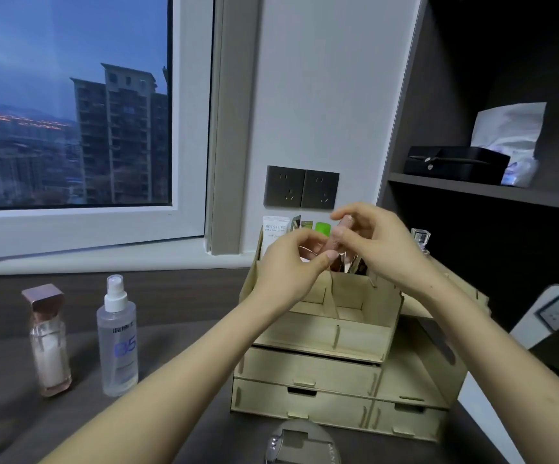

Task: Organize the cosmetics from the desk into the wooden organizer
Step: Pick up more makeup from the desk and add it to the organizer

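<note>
Holding pink tube (pixel 344 234) over organizer (pixel 321 333) top compartments. Long axis near upright, top leaning right. Right hand (pixel 381 249) pinches upper part between thumb and forefinger; left hand (pixel 288 266) curled at lower end, thumb tip touching, true grip unclear. Open slots lie straight below. Spray bottle (pixel 117 336) and pink-capped bottle (pixel 48 339) stand on desk (pixel 177 296), left, well apart

Two bottles (pixel 117 336) stand left of the organizer (pixel 338 363) (tubes (pixel 274 231) in its back compartment).
</note>
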`<state>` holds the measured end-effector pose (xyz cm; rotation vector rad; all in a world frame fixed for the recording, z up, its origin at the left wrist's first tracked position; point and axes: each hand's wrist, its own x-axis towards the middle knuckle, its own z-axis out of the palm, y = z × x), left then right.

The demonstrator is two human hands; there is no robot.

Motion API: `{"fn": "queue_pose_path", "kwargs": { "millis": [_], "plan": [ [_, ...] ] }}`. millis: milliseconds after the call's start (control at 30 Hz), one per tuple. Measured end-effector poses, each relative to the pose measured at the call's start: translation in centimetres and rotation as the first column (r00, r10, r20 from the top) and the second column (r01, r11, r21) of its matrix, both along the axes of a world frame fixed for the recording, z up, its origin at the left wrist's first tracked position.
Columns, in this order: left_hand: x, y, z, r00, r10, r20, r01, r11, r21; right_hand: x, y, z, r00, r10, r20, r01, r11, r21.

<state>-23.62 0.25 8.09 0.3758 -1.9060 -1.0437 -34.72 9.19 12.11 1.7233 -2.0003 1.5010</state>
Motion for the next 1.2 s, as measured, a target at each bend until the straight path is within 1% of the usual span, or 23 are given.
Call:
{"fn": "queue_pose_path", "kwargs": {
  "millis": [67, 133, 167, 200, 300, 367, 400, 500, 600, 667, 733, 800, 867, 900, 933, 967, 1000, 1067, 1100, 1133, 1200],
  "plan": [
    [0.2, -0.3, -0.1, 0.999, 0.049, 0.009, -0.049, 0.999, -0.006, -1.5, -0.3, 0.2, 0.982, -0.181, -0.051, 0.178, 0.982, -0.06],
    [0.9, -0.7, -0.2, 0.996, 0.092, 0.01, -0.092, 0.996, -0.021, -2.8, -0.5, 0.2, 0.913, -0.37, -0.174, 0.363, 0.929, -0.072],
    [1.4, -1.0, -0.4, 0.993, 0.115, 0.011, -0.115, 0.993, -0.037, -3.4, -0.8, 0.0, 0.875, -0.42, -0.239, 0.418, 0.906, -0.061],
    [2.0, -1.3, -0.6, 0.99, 0.138, 0.015, -0.137, 0.99, -0.044, -4.0, -1.1, -0.3, 0.855, -0.435, -0.283, 0.444, 0.895, -0.038],
    [4.0, -2.5, -1.4, 0.979, 0.203, 0.024, -0.203, 0.979, -0.024, -5.2, -2.1, -0.7, 0.856, -0.428, -0.291, 0.453, 0.891, 0.021],
    [5.3, -3.3, -2.2, 0.974, 0.212, 0.076, -0.211, 0.977, -0.031, -5.5, -2.8, -0.8, 0.858, -0.437, -0.271, 0.465, 0.884, 0.048],
    [5.8, -3.6, -2.5, 0.975, 0.197, 0.107, -0.194, 0.98, -0.038, -5.6, -3.1, -0.8, 0.851, -0.44, -0.285, 0.476, 0.877, 0.069],
    [6.8, -3.9, -3.4, 0.979, 0.138, 0.15, -0.13, 0.99, -0.061, -5.6, -4.0, -1.0, 0.782, -0.457, -0.422, 0.55, 0.826, 0.125],
    [7.2, -3.8, -3.8, 0.976, 0.142, 0.167, -0.127, 0.987, -0.099, -5.6, -4.5, -1.3, 0.718, -0.417, -0.557, 0.613, 0.757, 0.224],
    [7.3, -3.8, -4.0, 0.974, 0.139, 0.177, -0.125, 0.988, -0.086, -5.8, -4.6, -1.3, 0.704, -0.347, -0.62, 0.636, 0.696, 0.334],
    [7.5, -3.9, -4.0, 0.978, 0.109, 0.175, -0.104, 0.994, -0.042, -6.2, -4.6, -1.2, 0.703, -0.297, -0.646, 0.639, 0.662, 0.392],
    [8.0, -3.7, -3.8, 0.984, 0.074, 0.165, -0.072, 0.997, -0.015, -5.8, -4.1, -0.9, 0.667, -0.289, -0.686, 0.664, 0.648, 0.373],
    [8.8, -3.4, -3.6, 0.987, 0.055, 0.154, -0.054, 0.998, -0.009, -4.2, -3.3, -0.6, 0.595, -0.337, -0.73, 0.682, 0.692, 0.236],
    [9.6, -3.3, -3.6, 0.986, 0.062, 0.155, -0.061, 0.998, -0.008, -2.8, -2.8, -0.8, 0.596, -0.357, -0.719, 0.647, 0.744, 0.167],
    [10.2, -3.3, -3.7, 0.984, 0.075, 0.159, -0.073, 0.997, -0.019, -1.0, -2.2, -1.0, 0.624, -0.368, -0.689, 0.587, 0.803, 0.102],
    [10.8, -3.3, -3.7, 0.982, 0.088, 0.17, -0.083, 0.996, -0.035, 0.8, -1.5, -1.3, 0.669, -0.352, -0.654, 0.51, 0.858, 0.06],
    [11.7, -3.3, -3.9, 0.976, 0.106, 0.189, -0.099, 0.994, -0.044, 3.0, -0.8, -1.9, 0.722, -0.3, -0.624, 0.422, 0.905, 0.053],
    [13.9, -3.0, -4.7, 0.962, 0.137, 0.237, -0.129, 0.991, -0.048, 7.7, 0.3, -4.0, 0.802, -0.125, -0.585, 0.238, 0.964, 0.119],
    [15.1, -2.7, -5.1, 0.954, 0.147, 0.261, -0.14, 0.989, -0.047, 9.8, 0.8, -5.4, 0.823, -0.026, -0.567, 0.155, 0.972, 0.179],
    [16.4, -2.4, -5.6, 0.943, 0.165, 0.289, -0.158, 0.986, -0.049, 11.8, 1.0, -7.0, 0.835, 0.08, -0.545, 0.072, 0.965, 0.252],
    [19.3, -1.9, -6.5, 0.914, 0.216, 0.344, -0.21, 0.976, -0.054, 15.4, 1.1, -10.4, 0.826, 0.284, -0.488, -0.073, 0.91, 0.407]
  ]
}}
